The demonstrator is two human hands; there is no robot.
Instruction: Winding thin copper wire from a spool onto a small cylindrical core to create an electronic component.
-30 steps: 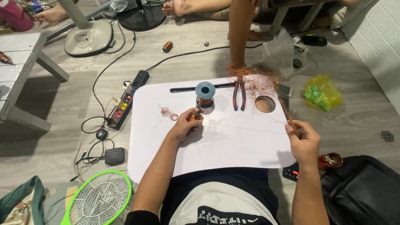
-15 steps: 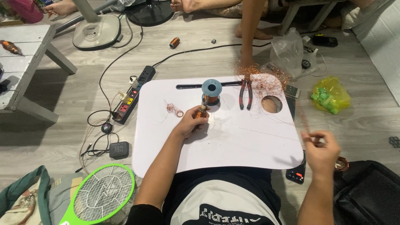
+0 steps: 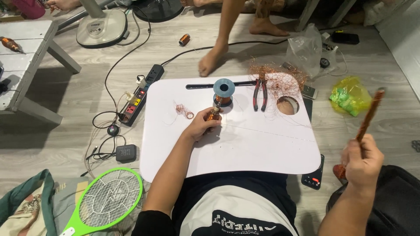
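A person is sitting on a grey wood-plank floor (image 3: pixel 245 48) with a small white rounded tabletop (image 3: pixel 245 144) over the lap. The left hand (image 3: pixel 202 124) is resting near the tabletop's middle, its fingers (image 3: pixel 214 117) closing around a small copper-wound coil (image 3: pixel 214 114). The right hand (image 3: pixel 361 161) is raised past the tabletop's right edge, over the floor, its fingers wrapping fully around the lower end of a long copper-coloured stick (image 3: pixel 369 114) that is tilting up and to the right.

Just behind the coil, a blue spool (image 3: pixel 223 88) is standing near the far edge, beside a dark slot. Red-handled pliers (image 3: pixel 260 95) are lying to its right, next to a round hole (image 3: pixel 288 105) and a tangle of loose copper wire (image 3: pixel 276 78) spilling over the far right corner. A small ring of copper wire (image 3: pixel 189 115) is lying left of the hand. The near half of the tabletop is lying bare.

On the floor to the left, a black power strip (image 3: pixel 139 95) with plugged cables is running along the tabletop's edge, and a green racket-shaped swatter (image 3: pixel 107 201) is lying nearer the person. To the right, a crumpled yellow-green plastic bag (image 3: pixel 350 97) and a clear plastic bag (image 3: pixel 306 48) are sitting apart from the tabletop. Another person's bare foot (image 3: pixel 211 61) is standing just beyond the far edge.
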